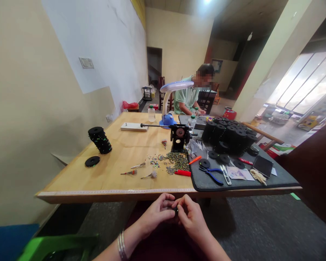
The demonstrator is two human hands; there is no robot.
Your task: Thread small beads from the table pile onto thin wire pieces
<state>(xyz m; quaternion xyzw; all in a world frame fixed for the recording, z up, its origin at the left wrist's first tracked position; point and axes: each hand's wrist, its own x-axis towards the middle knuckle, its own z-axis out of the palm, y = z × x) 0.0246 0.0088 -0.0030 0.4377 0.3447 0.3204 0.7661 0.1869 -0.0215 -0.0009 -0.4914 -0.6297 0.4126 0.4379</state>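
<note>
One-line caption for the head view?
Both hands, left hand and right hand, pinch a small dark item below the wooden table edge.

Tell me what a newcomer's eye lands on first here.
First the two hands pressed together below the near table edge, left hand and right hand pinching something tiny and dark between the fingertips. Next the stacks of black discs on the grey mat at right, with a smaller leaning stack at far left. Mid-table stands a black hand-crank device behind scattered beads.

A craft workshop: spool stacks (229, 135), pliers (210, 173), beads (176, 161).
</note>
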